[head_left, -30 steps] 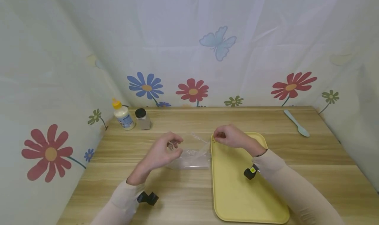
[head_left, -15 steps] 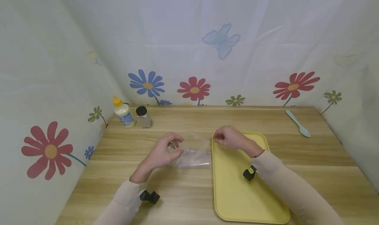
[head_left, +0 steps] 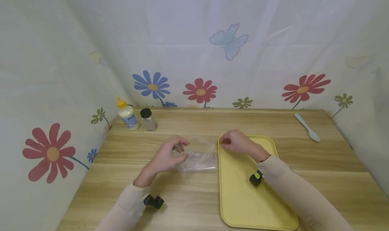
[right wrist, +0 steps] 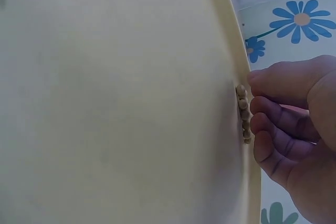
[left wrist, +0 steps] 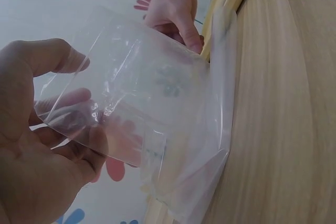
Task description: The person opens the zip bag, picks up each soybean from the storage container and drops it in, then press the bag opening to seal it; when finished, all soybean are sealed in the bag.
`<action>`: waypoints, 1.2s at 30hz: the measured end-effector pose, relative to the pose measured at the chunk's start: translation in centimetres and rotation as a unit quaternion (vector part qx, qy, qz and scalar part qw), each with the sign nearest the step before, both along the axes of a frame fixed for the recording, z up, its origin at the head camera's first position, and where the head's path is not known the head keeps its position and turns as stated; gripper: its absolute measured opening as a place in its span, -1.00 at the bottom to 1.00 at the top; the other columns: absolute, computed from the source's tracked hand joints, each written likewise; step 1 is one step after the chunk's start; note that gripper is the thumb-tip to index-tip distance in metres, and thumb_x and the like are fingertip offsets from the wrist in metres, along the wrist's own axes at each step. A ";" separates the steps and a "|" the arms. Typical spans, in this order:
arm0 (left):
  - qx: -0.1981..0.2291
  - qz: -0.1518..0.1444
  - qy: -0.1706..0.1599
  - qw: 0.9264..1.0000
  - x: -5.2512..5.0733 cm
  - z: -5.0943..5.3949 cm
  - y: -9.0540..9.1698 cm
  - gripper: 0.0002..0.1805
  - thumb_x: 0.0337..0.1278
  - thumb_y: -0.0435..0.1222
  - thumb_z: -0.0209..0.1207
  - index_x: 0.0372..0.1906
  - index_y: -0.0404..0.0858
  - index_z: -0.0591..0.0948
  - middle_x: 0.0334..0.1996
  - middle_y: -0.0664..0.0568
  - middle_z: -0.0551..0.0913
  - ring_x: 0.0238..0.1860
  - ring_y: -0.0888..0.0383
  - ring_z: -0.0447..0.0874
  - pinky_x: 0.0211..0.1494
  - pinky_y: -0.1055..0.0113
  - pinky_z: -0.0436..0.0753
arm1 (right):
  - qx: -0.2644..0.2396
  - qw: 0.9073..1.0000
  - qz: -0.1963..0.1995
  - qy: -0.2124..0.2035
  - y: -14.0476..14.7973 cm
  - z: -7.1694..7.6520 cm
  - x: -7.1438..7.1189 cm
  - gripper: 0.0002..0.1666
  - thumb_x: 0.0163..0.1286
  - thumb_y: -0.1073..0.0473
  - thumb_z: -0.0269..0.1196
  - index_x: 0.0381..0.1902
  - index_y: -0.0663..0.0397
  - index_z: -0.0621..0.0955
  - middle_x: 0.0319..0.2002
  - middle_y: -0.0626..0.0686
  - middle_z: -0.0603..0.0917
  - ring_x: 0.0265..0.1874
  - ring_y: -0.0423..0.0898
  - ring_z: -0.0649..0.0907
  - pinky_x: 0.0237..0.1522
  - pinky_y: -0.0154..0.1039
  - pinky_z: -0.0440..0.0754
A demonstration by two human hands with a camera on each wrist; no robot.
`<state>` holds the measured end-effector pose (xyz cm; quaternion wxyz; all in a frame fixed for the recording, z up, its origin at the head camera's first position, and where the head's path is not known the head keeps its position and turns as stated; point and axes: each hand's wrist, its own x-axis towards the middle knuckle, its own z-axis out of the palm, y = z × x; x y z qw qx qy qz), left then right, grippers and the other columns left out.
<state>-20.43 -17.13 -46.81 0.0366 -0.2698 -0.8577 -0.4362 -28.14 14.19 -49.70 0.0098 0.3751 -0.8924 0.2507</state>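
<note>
A clear plastic bag (head_left: 199,161) lies left of the yellow tray (head_left: 252,197). My left hand (head_left: 165,156) holds its left side, thumb and fingers apart, with some fingers behind the plastic (left wrist: 121,87) in the left wrist view. My right hand (head_left: 238,142) is at the tray's far left corner, fingers curled. In the right wrist view its fingertips (right wrist: 262,124) meet a short row of small round beige pieces (right wrist: 244,114) beside the tray rim (right wrist: 253,182); how firmly they are pinched is hard to see.
At the back left stand a white bottle with a yellow top (head_left: 129,119) and a black-lidded jar (head_left: 149,120). A pale blue spoon (head_left: 307,127) lies at the back right. A flowered sheet (head_left: 170,48) hangs behind and beside the table.
Yellowish bits seen below my right fingertips a second ago are no longer distinct in the head view. Both hands have barely moved; the head view has shifted slightly.
</note>
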 end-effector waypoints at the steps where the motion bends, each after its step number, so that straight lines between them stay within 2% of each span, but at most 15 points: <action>1: -0.002 0.001 0.000 1.000 0.0 0.0 0.0 -0.62 -0.03 -0.34 0.36 -0.03 -0.17 0.59 -0.20 -0.01 0.60 -0.25 0.14 0.56 -0.14 0.29 0.63 | -0.002 1.000 0.002 0.001 0.0 -0.1 0.0 -0.88 0.14 0.31 0.33 -0.33 0.20 0.72 -0.43 -0.01 0.72 -0.44 -0.25 0.63 -0.35 -0.37 0.63; 10: -0.011 0.004 -0.006 1.000 0.0 0.0 0.0 -0.64 0.00 -0.31 0.35 -0.03 -0.16 0.60 -0.15 -0.13 0.61 -0.24 0.14 0.56 -0.11 0.25 0.62 | 0.031 0.999 -0.009 0.004 -0.2 0.1 0.1 -0.91 0.15 0.31 0.36 -0.33 0.15 0.73 -0.40 -0.01 0.73 -0.41 -0.20 0.66 -0.30 -0.31 0.65; 18: -0.017 0.007 -0.006 1.000 0.1 -0.3 -0.2 -0.62 -0.02 -0.31 0.36 -0.03 -0.13 0.60 -0.19 0.11 0.59 -0.24 0.18 0.56 -0.11 0.26 0.62 | 0.039 0.999 -0.012 0.006 -0.3 -0.4 0.1 -0.92 0.18 0.31 0.35 -0.35 0.11 0.74 -0.39 -0.02 0.75 -0.40 -0.21 0.67 -0.28 -0.34 0.65; 23: -0.014 0.002 -0.003 1.000 0.1 -0.3 -0.1 -0.61 -0.03 -0.32 0.36 -0.02 -0.15 0.59 -0.19 0.06 0.60 -0.24 0.18 0.55 -0.12 0.25 0.63 | 0.053 0.998 -0.018 0.010 -0.3 -0.5 0.1 -0.93 0.19 0.29 0.33 -0.36 0.09 0.74 -0.40 -0.04 0.74 -0.40 -0.23 0.65 -0.28 -0.33 0.64; 30: -0.009 -0.004 -0.005 1.000 0.0 -0.3 -0.1 -0.61 -0.03 -0.32 0.36 -0.01 -0.17 0.59 -0.16 -0.11 0.61 -0.23 0.14 0.55 -0.12 0.25 0.62 | 0.044 0.999 -0.025 0.014 -0.2 -0.7 0.0 -0.94 0.18 0.30 0.33 -0.37 0.09 0.74 -0.42 -0.05 0.73 -0.42 -0.25 0.63 -0.30 -0.34 0.64; 36: -0.009 -0.002 -0.006 1.000 0.0 -0.4 0.0 -0.60 -0.03 -0.33 0.37 -0.01 -0.15 0.59 -0.18 0.02 0.59 -0.23 0.12 0.57 -0.12 0.28 0.62 | 0.028 0.999 -0.025 0.000 -0.1 -0.5 0.0 -0.94 0.18 0.28 0.32 -0.37 0.09 0.73 -0.44 -0.07 0.71 -0.44 -0.26 0.62 -0.32 -0.36 0.62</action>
